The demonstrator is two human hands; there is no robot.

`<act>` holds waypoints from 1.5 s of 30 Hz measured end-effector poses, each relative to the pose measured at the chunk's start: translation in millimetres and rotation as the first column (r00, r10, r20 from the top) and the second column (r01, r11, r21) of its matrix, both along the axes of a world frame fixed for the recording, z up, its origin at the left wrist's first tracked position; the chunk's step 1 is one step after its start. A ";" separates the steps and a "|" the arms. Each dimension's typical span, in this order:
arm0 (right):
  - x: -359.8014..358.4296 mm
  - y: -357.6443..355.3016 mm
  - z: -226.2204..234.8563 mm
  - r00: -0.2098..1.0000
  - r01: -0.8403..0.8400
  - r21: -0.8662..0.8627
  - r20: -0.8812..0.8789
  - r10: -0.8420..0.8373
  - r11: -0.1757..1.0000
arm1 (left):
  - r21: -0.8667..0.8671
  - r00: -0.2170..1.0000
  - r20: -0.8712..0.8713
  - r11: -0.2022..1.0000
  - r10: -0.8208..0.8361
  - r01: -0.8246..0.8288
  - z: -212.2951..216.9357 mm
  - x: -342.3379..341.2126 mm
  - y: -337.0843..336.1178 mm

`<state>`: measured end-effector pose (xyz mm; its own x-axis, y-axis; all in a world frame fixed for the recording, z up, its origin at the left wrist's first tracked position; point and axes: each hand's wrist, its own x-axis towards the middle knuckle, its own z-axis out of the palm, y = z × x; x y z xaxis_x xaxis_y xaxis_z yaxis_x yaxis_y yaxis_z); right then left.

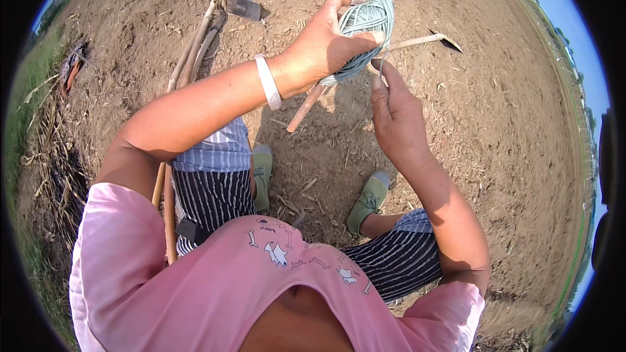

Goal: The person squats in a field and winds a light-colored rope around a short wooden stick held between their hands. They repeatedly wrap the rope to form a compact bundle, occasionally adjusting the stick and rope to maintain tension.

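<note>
My left hand [329, 42] grips a ball of pale green string [365, 29] wound on a wooden stick [306, 107] that slants down toward my knees. A white bangle [268, 81] sits on that wrist. Just below the ball, my right hand [394, 120] pinches the loose end of the string [381, 65] between thumb and fingers. Both hands are held out in front of me, above bare soil.
A hoe with a metal blade [242, 5] and long wooden handles [192, 55] lies at the left. A second stick [417, 42] lies on the dry earth [495, 130] at the right. My green shoes [368, 199] stand below. Dry stalks and grass [45, 156] edge the left side.
</note>
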<state>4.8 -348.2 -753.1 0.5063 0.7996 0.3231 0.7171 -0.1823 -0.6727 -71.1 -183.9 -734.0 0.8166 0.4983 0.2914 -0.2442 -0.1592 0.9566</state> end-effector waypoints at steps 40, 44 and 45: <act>79.3 -51.7 -20.0 0.994 -0.024 -0.103 -0.111 0.013 0.994 | -0.107 0.938 -0.136 0.946 -0.319 0.306 -5.1 -12.1 35.9; 85.9 -58.2 9.3 0.982 0.186 -0.085 -0.002 -0.187 0.979 | 0.378 0.988 -0.148 0.922 -0.032 0.087 -14.6 -11.0 57.0; 88.2 -61.8 14.0 0.980 0.180 -0.058 -0.077 -0.184 0.982 | 0.396 0.993 -0.114 0.918 0.009 0.037 -24.5 -5.8 74.8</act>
